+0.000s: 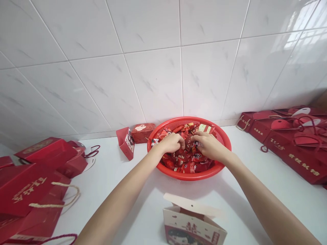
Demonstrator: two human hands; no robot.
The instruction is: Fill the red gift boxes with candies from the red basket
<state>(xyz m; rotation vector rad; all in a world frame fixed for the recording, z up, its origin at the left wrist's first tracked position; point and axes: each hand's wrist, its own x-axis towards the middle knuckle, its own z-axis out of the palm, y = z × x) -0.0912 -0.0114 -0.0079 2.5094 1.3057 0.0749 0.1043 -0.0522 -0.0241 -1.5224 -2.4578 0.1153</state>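
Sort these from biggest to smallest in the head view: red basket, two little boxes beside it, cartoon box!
1. Red basket
2. Cartoon box, as far as it shows
3. Patterned box and the little box beside it: too alike to rank

the basket [189, 176] stands on the table [102, 166] with packets [189, 158] in it. before the basket stands a carton [194, 226]; behind it rises the wall [153, 81]; just left, two boxes [139, 134]; farther left, a bag-and-box heap [30, 187]; well right, a row of cartons [288, 146].
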